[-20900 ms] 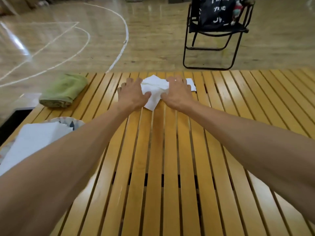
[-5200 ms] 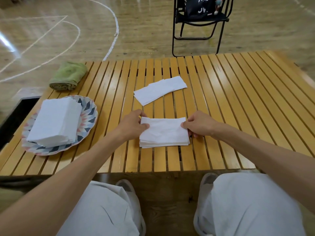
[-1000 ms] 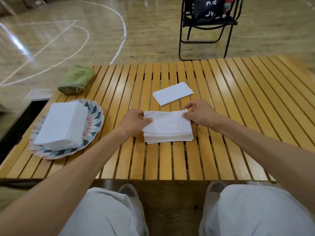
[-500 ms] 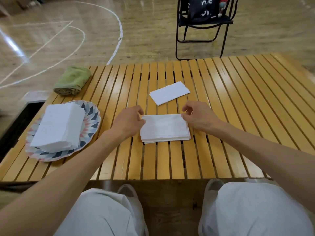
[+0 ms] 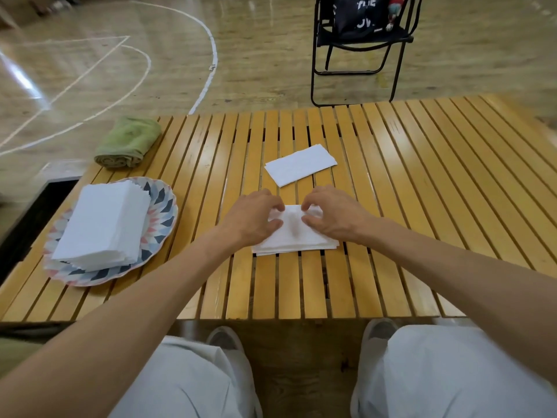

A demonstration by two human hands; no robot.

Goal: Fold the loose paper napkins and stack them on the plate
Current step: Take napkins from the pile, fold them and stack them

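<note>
white paper napkin stack [image 5: 297, 239] under curled hands, slatted wood.

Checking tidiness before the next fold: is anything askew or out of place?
Only the single folded white napkin lies skewed on the slatted wooden table, apart from the pile under both hands. Nothing looks spilled or damaged.

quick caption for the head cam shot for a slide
Both hands, left and right, work a small napkin pile on the slatted table, beside a plate stacked with napkins.
</note>
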